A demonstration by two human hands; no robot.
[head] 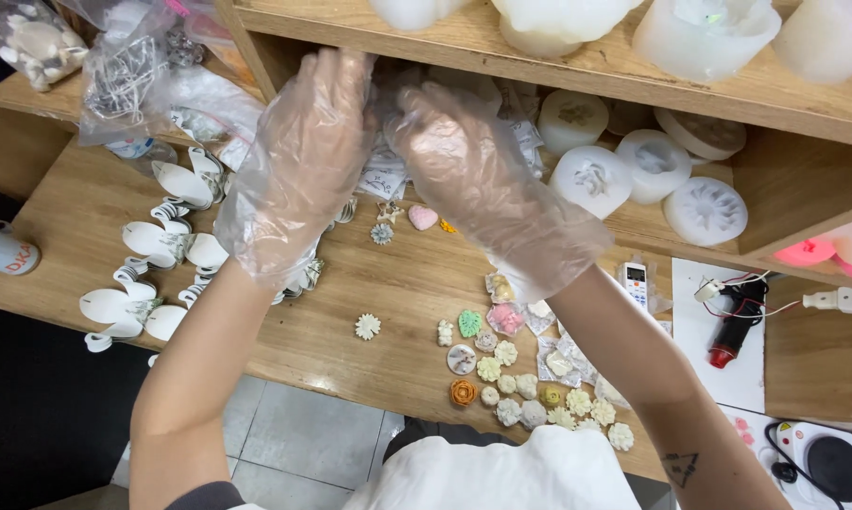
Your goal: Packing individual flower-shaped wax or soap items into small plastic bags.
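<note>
Your left hand [298, 161] and right hand [478, 175] (both in clear plastic gloves) meet at the table's [369, 283] back edge, fingers on small packets [383, 175]; I cannot tell what they grip. Cast flowers [511, 378] lie near the front edge.

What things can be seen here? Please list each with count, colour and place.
wooden bench: one, brown, under everything
small cast flowers: many, cream, green, orange, near front edge
pink heart: one, below the hands
white paper tags: many, left side
silicone moulds: several, white, lower shelf on right
clear bags: several, upper left
glue gun: one, black and red, right
left hand: clear glove, reaching under shelf
right hand: clear glove, beside left hand
</note>
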